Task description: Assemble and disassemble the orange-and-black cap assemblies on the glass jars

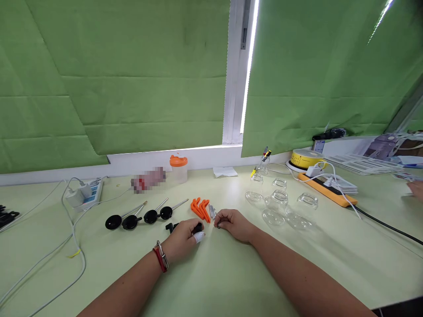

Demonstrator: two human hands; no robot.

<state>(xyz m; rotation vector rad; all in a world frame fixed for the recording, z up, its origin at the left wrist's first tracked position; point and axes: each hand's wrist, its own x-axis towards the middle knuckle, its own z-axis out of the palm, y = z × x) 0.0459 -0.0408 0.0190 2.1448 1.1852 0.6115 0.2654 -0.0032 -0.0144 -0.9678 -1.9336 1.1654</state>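
My left hand (185, 237) is closed around a black part (197, 228), its thumb wrapped in white tape. Another black piece (170, 227) shows just beyond that hand; whether the two are joined I cannot tell. My right hand (234, 224) pinches a small dark ring-like piece (218, 225) near the tabletop. Several orange angled handles (201, 208) lie beyond the hands, with slim metal pins (212, 211) beside them. To the left are several round black caps (150, 216) and thin metal rods (180, 204). Several clear glass jars (278, 207) stand right of my right hand.
A power strip (94, 193) with white cables lies at left. Toward the wall stand an orange-lidded cup (179, 169) and a folded paper (225, 172). At right are an orange power strip (327, 189) and a yellow disc spindle (306, 158). Another person's hand (415, 189) shows at the right edge.
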